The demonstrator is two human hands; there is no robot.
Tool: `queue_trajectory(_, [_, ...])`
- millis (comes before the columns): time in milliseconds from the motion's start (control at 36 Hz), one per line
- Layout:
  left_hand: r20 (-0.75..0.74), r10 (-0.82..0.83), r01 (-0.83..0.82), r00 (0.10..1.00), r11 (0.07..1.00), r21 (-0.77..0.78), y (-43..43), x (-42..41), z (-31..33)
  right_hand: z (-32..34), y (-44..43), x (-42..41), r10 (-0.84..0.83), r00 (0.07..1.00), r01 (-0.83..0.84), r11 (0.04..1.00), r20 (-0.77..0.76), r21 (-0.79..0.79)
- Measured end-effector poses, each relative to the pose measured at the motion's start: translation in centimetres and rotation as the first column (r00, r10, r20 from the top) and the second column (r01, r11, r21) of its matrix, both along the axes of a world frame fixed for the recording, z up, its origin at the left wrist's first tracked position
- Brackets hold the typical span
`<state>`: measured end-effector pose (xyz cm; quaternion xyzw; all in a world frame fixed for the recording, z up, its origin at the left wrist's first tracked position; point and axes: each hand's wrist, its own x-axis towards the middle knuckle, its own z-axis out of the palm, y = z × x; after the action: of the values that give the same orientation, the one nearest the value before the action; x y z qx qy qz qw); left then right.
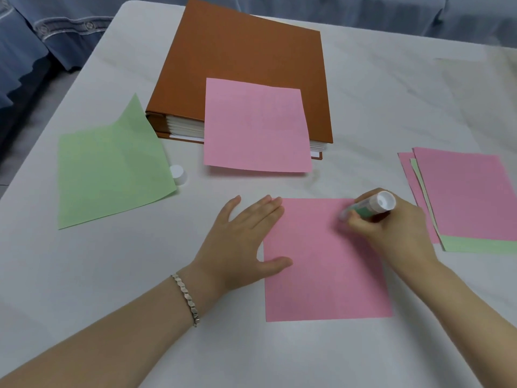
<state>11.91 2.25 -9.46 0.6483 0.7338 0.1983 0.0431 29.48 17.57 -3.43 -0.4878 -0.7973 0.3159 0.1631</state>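
1. Gripping the glue stick (369, 207) by its barrel, the right hand (391, 228) angles its tip leftward onto the pink sheet (321, 275) near the far right corner.
2. The left hand (240, 242) lies flat, pinning the sheet's left edge.
3. Most of the sheet spreads from the tip toward the person.

near sheet (321, 270) front centre; binder (243, 65) behind (second sheet (256, 127) on it); paper stack (470, 197) right; cap (178, 173) left.

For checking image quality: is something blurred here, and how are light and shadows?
In the head view the light is soft and even, without glare; faint shadows lie under the right hand and the leaning pink sheet; the glue stick is blurred at its tip; the table looks hazy at far right.
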Motion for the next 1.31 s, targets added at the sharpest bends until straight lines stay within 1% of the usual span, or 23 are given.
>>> queue_trajectory(83, [0.001, -0.002, 0.002, 1.000, 1.000, 0.004, 0.1, 0.0, 0.1, 0.4, -0.4, -0.3, -0.062, 0.992, 0.060, 0.998, -0.107, -0.017])
queue_trajectory(167, [0.004, -0.001, 0.001, 1.000, 1.000, 0.009, 0.1, 0.1, 0.1, 0.6, -1.1, -1.9, -0.031, 0.991, 0.027, 0.999, -0.133, -0.033])
queue_trajectory(278, [0.014, 0.006, -0.006, 1.000, 1.000, 0.011, 0.1, 0.1, -0.1, 0.3, -2.3, -4.6, 0.050, 0.994, -0.057, 0.997, -0.098, -0.061])
queue_trajectory(361, [0.023, 0.008, -0.009, 1.000, 0.999, 0.031, 0.1, 0.0, -0.2, 0.2, -2.9, -5.9, 0.122, 0.992, -0.124, 0.990, -0.037, -0.061])
queue_trajectory(500, [0.017, 0.005, -0.006, 1.000, 0.999, 0.048, 0.2, 0.0, -0.4, 0.1, -2.9, -5.8, 0.135, 0.991, -0.135, 0.990, -0.002, -0.035])
queue_trajectory(611, [0.006, 0.003, -0.003, 1.000, 0.999, 0.054, 0.1, 0.0, -0.4, 0.0, -2.0, -4.8, 0.110, 0.994, -0.110, 0.994, 0.025, 0.006])
queue_trajectory(750, [-0.004, 0.002, -0.002, 1.000, 0.999, 0.041, 0.1, 0.0, -0.1, 0.0, -0.1, -2.4, 0.010, 0.999, -0.011, 1.000, 0.040, 0.023])
queue_trajectory(833, [-0.006, -0.001, 0.001, 1.000, 0.999, 0.036, 0.1, -0.1, 0.0, 0.2, 0.6, -1.6, -0.033, 0.997, 0.029, 0.997, 0.063, 0.067])
queue_trajectory(917, [-0.009, -0.003, 0.004, 1.000, 0.999, 0.034, 0.1, -0.1, -0.1, 0.6, 0.5, -1.7, -0.068, 0.998, 0.068, 0.994, 0.006, 0.088])
queue_trajectory(1000, [-0.014, 0.005, -0.004, 1.000, 0.999, 0.040, 0.1, 0.0, -0.2, 0.8, -0.5, -3.1, -0.026, 0.998, 0.028, 0.999, -0.060, 0.034])
queue_trajectory(1083, [-0.003, 0.012, -0.012, 1.000, 0.999, 0.033, 0.1, 0.0, -0.2, 0.4, -1.7, -5.0, 0.034, 0.996, -0.036, 0.999, -0.082, -0.023])
queue_trajectory(1194, [0.011, 0.016, -0.016, 1.000, 0.999, 0.033, 0.2, 0.0, -0.3, 0.0, -2.7, -6.4, 0.118, 0.992, -0.118, 0.993, -0.035, -0.007])
queue_trajectory(1306, [0.005, 0.016, -0.016, 1.000, 0.999, 0.040, 0.2, -0.1, -0.4, -0.1, -2.5, -6.4, 0.112, 0.993, -0.112, 0.994, -0.039, -0.003])
